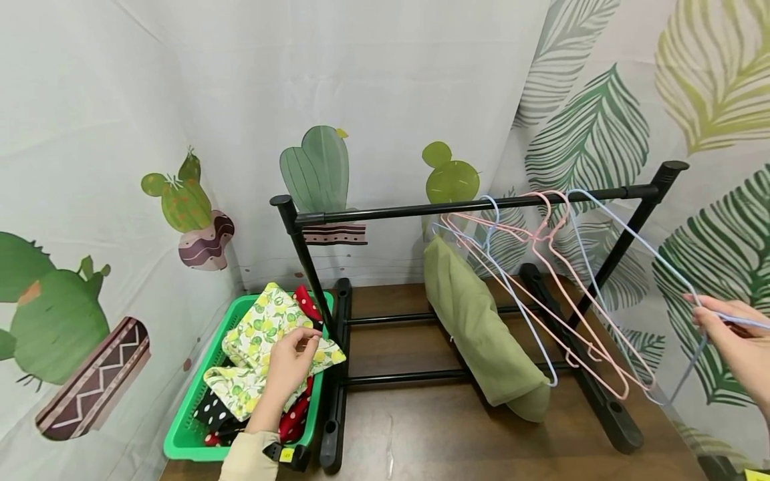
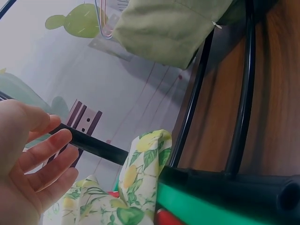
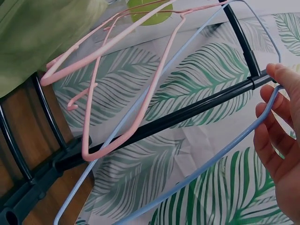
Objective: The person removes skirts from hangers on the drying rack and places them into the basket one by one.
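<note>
My left hand (image 1: 289, 357) is over a lemon-print cloth (image 1: 259, 334) lying on the pile in a green basket (image 1: 180, 434). In the left wrist view its fingers bend loosely with nothing between them, and a raised corner of the cloth (image 2: 143, 161) stands beyond them. At the far right, my right hand (image 1: 736, 341) pinches a light blue hanger (image 3: 234, 143) between thumb and fingers. This hanger slants up to the rail (image 1: 391, 212) of a black rack. Pink hangers (image 3: 87, 122) hang just left of it.
An olive green garment (image 1: 481, 327) hangs from the rack on another blue hanger, left of the pink ones. Red and black polka-dot fabrics (image 1: 210, 407) lie under the lemon cloth. The rack's black feet (image 1: 333, 427) stand on a brown wooden table (image 1: 433, 434), the left one beside the basket.
</note>
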Demonstrator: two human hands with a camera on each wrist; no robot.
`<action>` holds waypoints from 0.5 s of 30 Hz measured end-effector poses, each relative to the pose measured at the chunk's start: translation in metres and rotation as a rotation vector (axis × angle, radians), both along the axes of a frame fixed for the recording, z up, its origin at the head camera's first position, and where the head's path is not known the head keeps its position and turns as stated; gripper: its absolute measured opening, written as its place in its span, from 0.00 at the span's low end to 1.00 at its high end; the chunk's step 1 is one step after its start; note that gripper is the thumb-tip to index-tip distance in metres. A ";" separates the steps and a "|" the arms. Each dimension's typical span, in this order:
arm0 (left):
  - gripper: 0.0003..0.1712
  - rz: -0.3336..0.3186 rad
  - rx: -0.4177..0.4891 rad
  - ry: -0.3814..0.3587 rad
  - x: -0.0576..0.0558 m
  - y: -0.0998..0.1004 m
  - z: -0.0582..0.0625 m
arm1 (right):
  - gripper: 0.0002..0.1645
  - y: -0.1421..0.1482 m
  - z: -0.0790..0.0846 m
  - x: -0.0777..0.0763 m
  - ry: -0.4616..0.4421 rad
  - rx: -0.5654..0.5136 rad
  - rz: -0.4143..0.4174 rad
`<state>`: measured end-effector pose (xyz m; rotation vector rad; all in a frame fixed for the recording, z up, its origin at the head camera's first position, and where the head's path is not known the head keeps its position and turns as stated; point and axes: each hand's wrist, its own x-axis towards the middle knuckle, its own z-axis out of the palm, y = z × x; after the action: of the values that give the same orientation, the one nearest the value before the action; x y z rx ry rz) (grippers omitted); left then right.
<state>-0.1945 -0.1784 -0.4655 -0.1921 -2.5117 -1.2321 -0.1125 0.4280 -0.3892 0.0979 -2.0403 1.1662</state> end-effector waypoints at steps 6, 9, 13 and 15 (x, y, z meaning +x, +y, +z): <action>0.06 0.011 0.003 -0.019 0.001 0.003 -0.001 | 0.17 0.000 -0.004 -0.002 0.058 -0.058 0.060; 0.06 0.011 0.012 -0.027 0.001 0.004 -0.002 | 0.16 0.001 -0.006 -0.001 0.080 -0.084 0.104; 0.06 0.007 0.019 -0.038 0.000 0.004 -0.004 | 0.15 0.001 -0.007 0.001 0.086 -0.091 0.142; 0.06 0.001 0.019 -0.038 0.000 0.004 -0.006 | 0.15 0.002 -0.009 0.001 0.084 -0.100 0.144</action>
<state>-0.1944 -0.1744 -0.4712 -0.1639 -2.5306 -1.2700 -0.1111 0.4296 -0.3979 0.2446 -1.9233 1.3284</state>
